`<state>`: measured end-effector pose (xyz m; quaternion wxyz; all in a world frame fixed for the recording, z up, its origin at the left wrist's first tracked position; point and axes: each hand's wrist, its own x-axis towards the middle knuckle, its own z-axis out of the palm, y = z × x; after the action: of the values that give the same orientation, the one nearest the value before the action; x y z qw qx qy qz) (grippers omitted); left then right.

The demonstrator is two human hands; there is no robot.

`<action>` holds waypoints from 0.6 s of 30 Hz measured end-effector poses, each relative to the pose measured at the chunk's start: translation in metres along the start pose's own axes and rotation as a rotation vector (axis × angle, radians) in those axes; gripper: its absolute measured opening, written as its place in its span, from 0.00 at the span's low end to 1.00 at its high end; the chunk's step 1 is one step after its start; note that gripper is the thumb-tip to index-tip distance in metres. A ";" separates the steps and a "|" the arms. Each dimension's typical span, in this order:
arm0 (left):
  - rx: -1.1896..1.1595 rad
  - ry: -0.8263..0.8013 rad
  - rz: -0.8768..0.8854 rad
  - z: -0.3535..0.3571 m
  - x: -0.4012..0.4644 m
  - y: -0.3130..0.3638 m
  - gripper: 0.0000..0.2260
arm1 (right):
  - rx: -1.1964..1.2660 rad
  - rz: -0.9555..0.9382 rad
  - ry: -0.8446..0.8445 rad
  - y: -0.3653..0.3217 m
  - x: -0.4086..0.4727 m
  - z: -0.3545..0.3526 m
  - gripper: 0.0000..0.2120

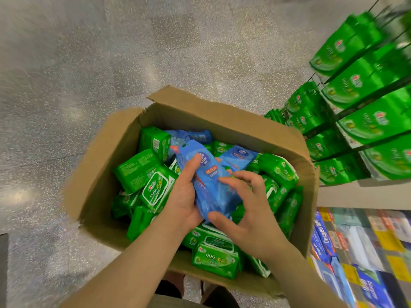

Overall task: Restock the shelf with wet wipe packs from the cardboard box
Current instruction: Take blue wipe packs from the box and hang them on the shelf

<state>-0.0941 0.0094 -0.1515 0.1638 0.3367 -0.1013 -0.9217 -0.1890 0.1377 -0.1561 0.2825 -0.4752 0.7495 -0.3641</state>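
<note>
A blue wet wipe pack (208, 183) is held above the middle of the open cardboard box (104, 165), its long side running from far left to near right. The left hand (185, 196) cups it from the left, thumb lying along its top face and fingers curled under. The right hand (244, 210) pinches its near end with the thumb, while the curled fingers touch its right edge.

Beneath it the box is filled with green wet wipe packs (153, 187) lying at all angles, and a few more blue packs (239, 156) rest toward the far side. The box stands on a speckled grey floor (111, 63).

To the right, a shelf (364, 103) carries rows of green packs (355, 83), blurred in this view. Nearer, at lower right, another shelf level (378, 241) holds blue and mixed-colour packages, too blurred to read.
</note>
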 end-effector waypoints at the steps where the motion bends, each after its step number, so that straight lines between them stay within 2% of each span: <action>1: 0.017 -0.032 0.007 -0.001 -0.003 -0.001 0.23 | 0.026 0.012 0.014 0.000 -0.002 0.000 0.33; 4: 0.062 -0.075 0.035 -0.002 -0.009 -0.005 0.33 | 0.063 0.063 0.017 -0.001 -0.005 0.003 0.33; 7: 0.051 -0.005 0.014 -0.007 -0.009 -0.004 0.40 | 0.340 0.235 0.033 -0.002 -0.002 0.004 0.30; 9: 0.029 0.002 -0.006 -0.009 -0.008 -0.002 0.44 | 0.403 0.249 0.051 -0.007 0.001 0.003 0.28; 12: 0.016 0.009 0.016 -0.001 -0.009 -0.002 0.41 | 0.173 0.187 0.039 -0.024 0.003 -0.001 0.33; 14: 0.017 -0.023 0.057 -0.003 -0.010 -0.001 0.35 | 0.050 0.153 -0.003 -0.030 0.002 0.003 0.38; 16: 0.019 -0.079 0.057 -0.008 -0.012 0.003 0.33 | -0.003 0.105 -0.059 -0.029 -0.001 0.007 0.42; 18: 0.017 -0.065 0.044 -0.017 -0.011 0.007 0.33 | 0.046 0.072 -0.112 -0.026 0.002 0.009 0.38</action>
<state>-0.0735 0.0056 -0.1553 0.1779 0.3054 -0.1218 -0.9275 -0.1698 0.1257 -0.1406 0.3476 -0.4609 0.7408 -0.3435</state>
